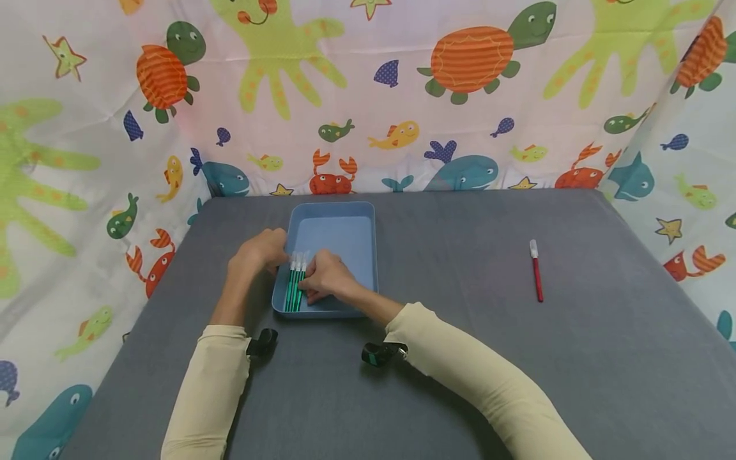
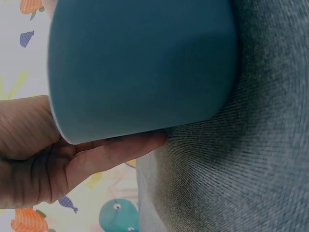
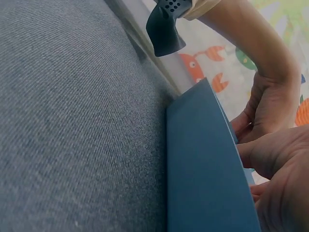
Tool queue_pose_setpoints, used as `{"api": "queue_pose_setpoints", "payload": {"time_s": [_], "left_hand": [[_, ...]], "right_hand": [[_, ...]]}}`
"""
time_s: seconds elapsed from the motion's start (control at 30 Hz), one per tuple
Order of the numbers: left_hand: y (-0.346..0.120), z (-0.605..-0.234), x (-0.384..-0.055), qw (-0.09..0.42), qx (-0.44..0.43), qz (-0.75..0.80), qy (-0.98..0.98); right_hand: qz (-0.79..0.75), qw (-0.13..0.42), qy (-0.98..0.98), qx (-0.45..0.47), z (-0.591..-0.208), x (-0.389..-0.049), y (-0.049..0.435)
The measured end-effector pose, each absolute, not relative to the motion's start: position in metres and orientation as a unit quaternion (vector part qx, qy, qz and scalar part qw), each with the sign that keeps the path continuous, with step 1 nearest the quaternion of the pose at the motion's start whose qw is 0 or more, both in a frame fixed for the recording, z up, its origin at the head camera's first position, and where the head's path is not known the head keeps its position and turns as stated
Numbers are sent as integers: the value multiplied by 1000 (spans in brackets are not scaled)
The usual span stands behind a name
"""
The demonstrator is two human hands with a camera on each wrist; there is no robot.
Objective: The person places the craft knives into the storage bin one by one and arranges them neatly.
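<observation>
A blue tray [image 1: 345,225] lies on the grey table. Along its left side lie several green pens [image 1: 294,291] with clear whitish caps, parallel and close together. My left hand [image 1: 260,251] grips the tray's left wall; in the left wrist view a finger [image 2: 118,150] lies along the outside of that wall. Inside the tray, my right hand [image 1: 329,276] has its thumb and fingers curled at the rightmost green pen, pinching it. In the right wrist view the tray's front wall [image 3: 203,169] hides the pens and the right fingertips.
A red pen [image 1: 537,275] with a white cap lies by itself on the grey table [image 1: 448,255], well right of the tray. A curtain [image 1: 368,153] printed with sea animals stands behind the table and along both sides. Dark wrist devices [image 1: 263,343] sit under both sleeves.
</observation>
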State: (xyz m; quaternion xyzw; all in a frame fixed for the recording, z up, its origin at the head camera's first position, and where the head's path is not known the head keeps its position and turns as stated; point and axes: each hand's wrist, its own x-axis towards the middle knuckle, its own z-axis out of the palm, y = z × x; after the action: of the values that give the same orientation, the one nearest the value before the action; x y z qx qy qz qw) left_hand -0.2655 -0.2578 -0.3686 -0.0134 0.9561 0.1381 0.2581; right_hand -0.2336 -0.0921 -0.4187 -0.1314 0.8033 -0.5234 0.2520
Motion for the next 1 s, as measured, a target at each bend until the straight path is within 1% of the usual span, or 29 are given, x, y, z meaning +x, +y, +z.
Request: {"api": "queue_pose_setpoints", "payload": {"time_s": [0.2,0.33,0.53,0.67,0.77,1.0], "left_hand": [[-257,-369,-266,261,-14,137,955],[-257,-368,-265,257,-16,134,957],[-255,-370,-263,240,-5,127,962],[-254,-372,-262,235,0,126,964],[-252,-373,-262,235,3,130,963],[-255,-370,-263,238,0,131,962]], "right_hand": [[-534,266,792,-132,-415,-234,-81],[-509,262,811,-121,-407,-236,-70],[-478,226,835,-149,-389,-240,-42],[-478,190,843,-160,-381,-241,-14],[-470,163,854,-149,-377,-242,12],[-444,130,879,-114,-369,-251,80]]}}
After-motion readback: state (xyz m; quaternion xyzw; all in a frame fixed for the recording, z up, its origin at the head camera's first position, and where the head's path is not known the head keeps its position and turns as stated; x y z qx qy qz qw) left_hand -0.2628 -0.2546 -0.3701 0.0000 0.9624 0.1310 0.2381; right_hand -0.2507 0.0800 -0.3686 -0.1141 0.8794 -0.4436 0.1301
